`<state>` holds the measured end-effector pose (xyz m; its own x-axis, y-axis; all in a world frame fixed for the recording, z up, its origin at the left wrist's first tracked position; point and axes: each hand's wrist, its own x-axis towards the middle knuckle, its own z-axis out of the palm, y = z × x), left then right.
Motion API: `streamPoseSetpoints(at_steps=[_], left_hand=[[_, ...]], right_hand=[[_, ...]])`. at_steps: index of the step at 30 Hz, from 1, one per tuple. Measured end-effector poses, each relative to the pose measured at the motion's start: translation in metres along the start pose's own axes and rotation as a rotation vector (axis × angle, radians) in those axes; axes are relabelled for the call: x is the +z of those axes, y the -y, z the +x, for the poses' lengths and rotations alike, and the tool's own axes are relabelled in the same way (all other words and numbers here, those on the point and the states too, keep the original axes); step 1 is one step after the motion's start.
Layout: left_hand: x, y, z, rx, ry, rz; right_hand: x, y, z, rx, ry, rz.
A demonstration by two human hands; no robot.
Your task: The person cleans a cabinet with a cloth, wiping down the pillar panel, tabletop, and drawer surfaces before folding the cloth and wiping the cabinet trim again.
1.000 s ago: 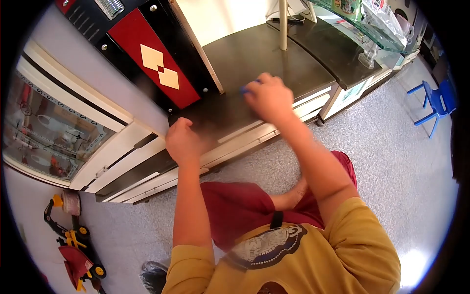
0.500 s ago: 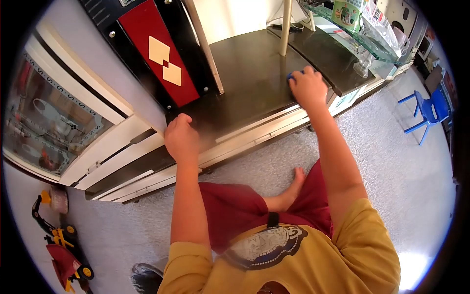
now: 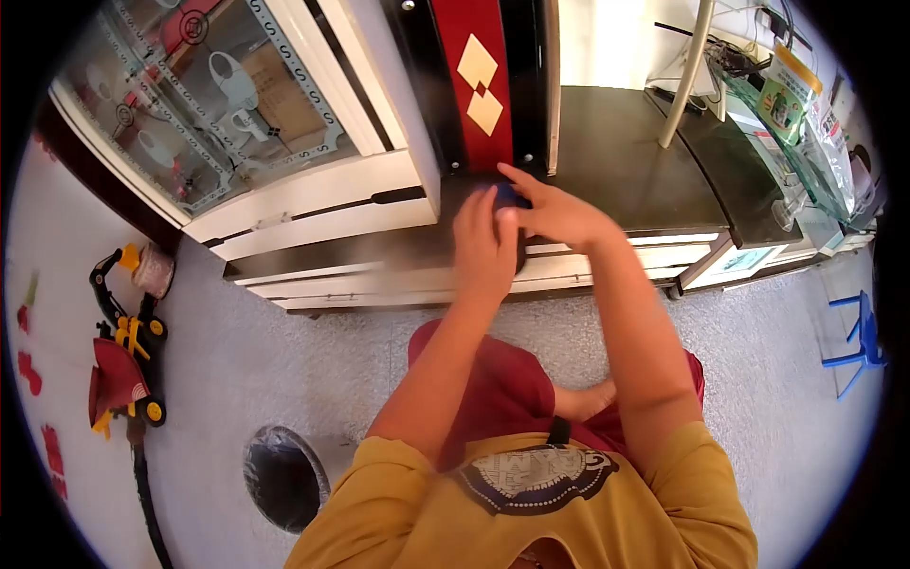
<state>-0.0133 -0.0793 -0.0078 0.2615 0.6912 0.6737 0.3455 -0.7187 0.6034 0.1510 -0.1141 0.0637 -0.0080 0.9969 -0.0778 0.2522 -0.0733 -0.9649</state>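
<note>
A small dark blue object sits between my two hands above the dark cabinet top; most of it is covered, and its kind cannot be made out. My right hand reaches over from the right, with thumb and fingers closed around the blue object. From the left, my left hand presses its fingers against the same object, slightly blurred. Below the hands runs the front edge of the low cabinet, which has a dark brown top and cream drawers.
A black-and-red panel with cream diamonds stands behind the hands. Left is a glass-door cabinet. A toy digger and a bin are on the floor. A pale pole, a glass shelf with a tub, and a blue chair are right.
The view has turned left. My right hand has brought the blue object leftward from the cabinet's right part to my left hand, and both hands now meet on it.
</note>
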Motion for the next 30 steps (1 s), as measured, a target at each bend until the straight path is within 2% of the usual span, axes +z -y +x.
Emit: streamPoseSetpoints(at_steps=[1,2,4,6,7,8,11,16,20,24,30], left_hand=[[-0.005,-0.008,0.005,-0.055,0.051,0.028],[-0.007,-0.012,0.009,-0.114,0.102,0.054],[0.0,-0.014,0.016,-0.082,0.104,0.169],[0.0,-0.012,0.019,0.027,0.171,0.378],[-0.002,-0.011,0.019,0.042,0.169,0.384],[-0.003,-0.011,0.019,0.057,0.168,0.389],[-0.01,-0.004,0.017,0.091,0.146,0.386],[-0.064,0.024,0.006,0.103,0.098,0.351],[-0.106,0.039,0.002,0.043,0.116,0.299],[-0.137,0.058,0.001,-0.018,0.052,0.417],[-0.222,0.132,0.01,-0.134,-0.046,0.655]], right_hand=[[-0.004,0.0,-0.005,-0.059,0.089,0.27],[-0.008,0.002,-0.009,-0.073,0.124,0.362],[-0.013,-0.006,-0.002,-0.114,-0.049,0.242],[-0.013,-0.007,0.006,-0.02,-0.401,-0.072],[-0.016,-0.025,0.016,-0.199,-0.603,-0.341],[-0.023,-0.045,0.021,-0.338,-0.736,-0.47],[-0.038,-0.075,0.019,-0.227,-0.712,-0.436],[-0.045,-0.063,0.009,-0.13,-0.65,-0.178],[-0.04,-0.061,0.007,-0.155,-0.651,-0.181],[-0.038,-0.06,0.006,-0.161,-0.647,-0.15],[-0.041,-0.067,0.008,-0.186,-0.614,-0.179]])
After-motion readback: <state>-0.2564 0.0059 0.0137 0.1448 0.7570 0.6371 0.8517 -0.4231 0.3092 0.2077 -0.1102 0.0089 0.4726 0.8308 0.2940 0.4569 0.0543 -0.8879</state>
